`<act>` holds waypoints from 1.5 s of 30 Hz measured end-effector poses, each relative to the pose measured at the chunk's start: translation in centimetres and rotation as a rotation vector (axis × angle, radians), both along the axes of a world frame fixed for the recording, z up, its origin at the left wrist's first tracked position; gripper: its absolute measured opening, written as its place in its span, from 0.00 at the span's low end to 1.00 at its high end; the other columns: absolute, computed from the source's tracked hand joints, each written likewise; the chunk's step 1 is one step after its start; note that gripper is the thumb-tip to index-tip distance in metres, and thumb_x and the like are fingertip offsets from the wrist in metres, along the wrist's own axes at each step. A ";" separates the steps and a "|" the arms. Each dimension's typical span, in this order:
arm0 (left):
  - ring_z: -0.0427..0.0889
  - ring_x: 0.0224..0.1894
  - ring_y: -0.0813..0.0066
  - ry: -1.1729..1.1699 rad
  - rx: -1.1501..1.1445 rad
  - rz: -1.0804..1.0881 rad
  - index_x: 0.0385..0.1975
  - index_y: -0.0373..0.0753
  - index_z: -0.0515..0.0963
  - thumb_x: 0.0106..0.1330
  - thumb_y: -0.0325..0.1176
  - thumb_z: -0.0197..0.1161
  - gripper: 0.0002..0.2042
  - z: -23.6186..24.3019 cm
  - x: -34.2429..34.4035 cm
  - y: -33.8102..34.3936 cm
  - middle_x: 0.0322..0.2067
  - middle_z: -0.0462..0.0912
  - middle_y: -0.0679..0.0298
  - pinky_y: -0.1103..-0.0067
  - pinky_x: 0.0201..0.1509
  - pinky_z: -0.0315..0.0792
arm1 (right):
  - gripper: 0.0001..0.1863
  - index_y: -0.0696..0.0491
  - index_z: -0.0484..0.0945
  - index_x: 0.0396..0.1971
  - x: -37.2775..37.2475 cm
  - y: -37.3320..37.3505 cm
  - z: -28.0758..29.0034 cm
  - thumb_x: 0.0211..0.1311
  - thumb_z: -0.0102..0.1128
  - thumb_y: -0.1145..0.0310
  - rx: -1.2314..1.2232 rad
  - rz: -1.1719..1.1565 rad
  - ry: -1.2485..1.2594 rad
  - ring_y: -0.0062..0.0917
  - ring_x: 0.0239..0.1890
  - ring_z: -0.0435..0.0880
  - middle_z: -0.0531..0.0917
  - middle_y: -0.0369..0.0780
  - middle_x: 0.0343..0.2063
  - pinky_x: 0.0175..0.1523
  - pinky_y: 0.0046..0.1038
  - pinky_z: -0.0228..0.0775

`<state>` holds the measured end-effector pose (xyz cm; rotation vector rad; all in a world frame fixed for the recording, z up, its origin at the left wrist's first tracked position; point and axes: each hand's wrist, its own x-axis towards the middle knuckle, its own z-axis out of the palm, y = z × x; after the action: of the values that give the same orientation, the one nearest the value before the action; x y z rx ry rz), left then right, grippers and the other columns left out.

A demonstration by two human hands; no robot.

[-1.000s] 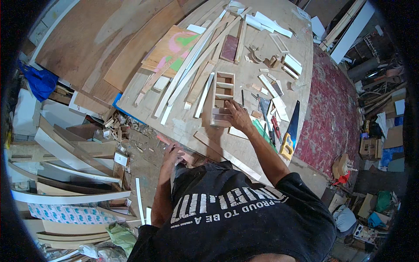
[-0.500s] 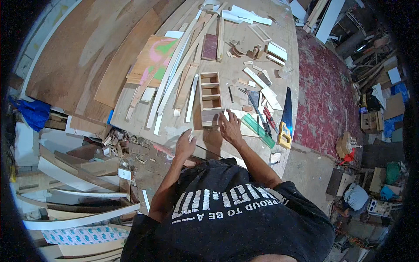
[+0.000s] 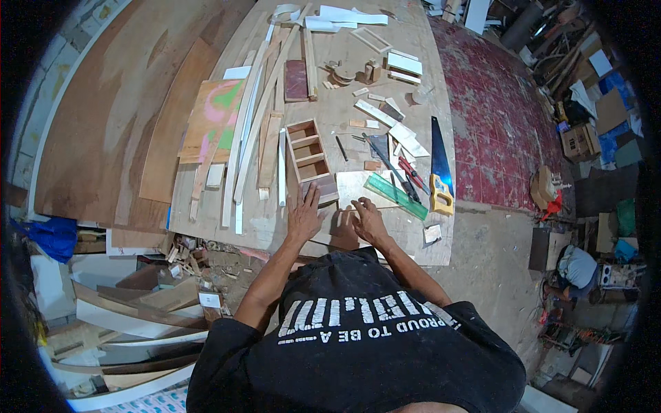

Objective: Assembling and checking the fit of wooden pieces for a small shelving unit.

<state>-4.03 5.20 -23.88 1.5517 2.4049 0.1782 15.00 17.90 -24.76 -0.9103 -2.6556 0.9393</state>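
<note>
Head view: left hand [image 3: 303, 219] spread flat, steadying pale board [image 3: 359, 187]; right hand [image 3: 370, 221] pinching thin strip [image 3: 377, 206] against it.

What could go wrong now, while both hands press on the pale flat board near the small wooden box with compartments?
1. The left hand lies beside the small wooden compartment box; a push may shift it.
2. The right hand is close to the green ruler and red-handled pliers, which a sleeve or wrist could knock.
3. The handsaw with yellow handle lies near the workbench edge and might fall.
</note>
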 end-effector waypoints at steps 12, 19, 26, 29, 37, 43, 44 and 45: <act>0.79 0.52 0.49 -0.568 0.371 0.732 0.56 0.29 0.73 0.65 0.50 0.60 0.29 -5.2 -9.0 5.7 0.48 0.80 0.43 0.65 0.58 0.70 | 0.23 0.62 0.76 0.52 -5.0 3.0 -0.7 0.62 0.59 0.63 -0.363 -0.087 0.135 0.43 0.37 0.85 0.80 0.56 0.44 0.44 0.37 0.79; 0.85 0.39 0.51 -0.432 0.141 0.709 0.44 0.25 0.78 0.61 0.47 0.64 0.25 -6.2 -12.2 8.7 0.38 0.83 0.41 0.64 0.46 0.77 | 0.25 0.61 0.75 0.55 -4.1 2.1 -0.2 0.62 0.60 0.60 -0.442 -0.074 0.133 0.40 0.38 0.86 0.81 0.54 0.46 0.44 0.36 0.78; 0.86 0.41 0.48 -0.425 0.043 0.605 0.39 0.26 0.80 0.57 0.39 0.62 0.20 -3.7 -12.2 8.7 0.36 0.84 0.40 0.62 0.47 0.77 | 0.23 0.61 0.75 0.55 3.6 2.9 -2.5 0.65 0.59 0.64 -0.485 -0.207 0.078 0.34 0.44 0.85 0.83 0.48 0.45 0.49 0.31 0.78; 0.83 0.43 0.44 -0.415 0.127 0.622 0.35 0.28 0.81 0.58 0.36 0.63 0.15 -1.6 -11.0 8.3 0.36 0.83 0.38 0.61 0.48 0.76 | 0.22 0.62 0.76 0.54 5.7 3.2 -3.2 0.65 0.59 0.63 -0.516 -0.255 0.096 0.34 0.43 0.86 0.83 0.49 0.45 0.48 0.32 0.78; 0.81 0.35 0.41 -0.335 0.474 0.586 0.28 0.27 0.77 0.61 0.32 0.62 0.10 2.4 -8.1 6.6 0.28 0.80 0.39 0.58 0.40 0.73 | 0.23 0.60 0.75 0.55 1.4 4.3 -0.6 0.64 0.58 0.62 -0.581 -0.245 0.117 0.41 0.48 0.84 0.82 0.52 0.47 0.50 0.33 0.78; 0.79 0.28 0.47 -0.343 0.588 0.572 0.25 0.28 0.73 0.59 0.28 0.61 0.09 2.5 -6.4 4.6 0.24 0.77 0.43 0.61 0.36 0.71 | 0.35 0.52 0.63 0.67 -5.8 6.0 3.0 0.61 0.62 0.64 -0.588 -0.088 0.231 0.40 0.47 0.83 0.74 0.54 0.58 0.53 0.35 0.76; 0.79 0.28 0.47 -0.345 0.590 0.573 0.25 0.28 0.73 0.59 0.28 0.61 0.09 2.6 -6.3 4.3 0.24 0.77 0.43 0.61 0.36 0.71 | 0.35 0.52 0.63 0.67 -6.8 6.2 3.5 0.61 0.62 0.64 -0.587 -0.087 0.230 0.40 0.47 0.83 0.74 0.54 0.58 0.53 0.35 0.76; 0.80 0.27 0.56 -0.372 0.603 0.560 0.27 0.28 0.74 0.58 0.29 0.62 0.08 2.2 -6.4 4.0 0.23 0.78 0.46 0.64 0.34 0.71 | 0.38 0.50 0.59 0.70 -7.9 6.5 3.8 0.60 0.63 0.65 -0.574 -0.053 0.254 0.41 0.50 0.82 0.72 0.54 0.60 0.55 0.36 0.75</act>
<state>-10.40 9.15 -21.71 0.8459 2.5135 1.2745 7.09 24.39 -20.96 -0.8779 -2.1662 1.7203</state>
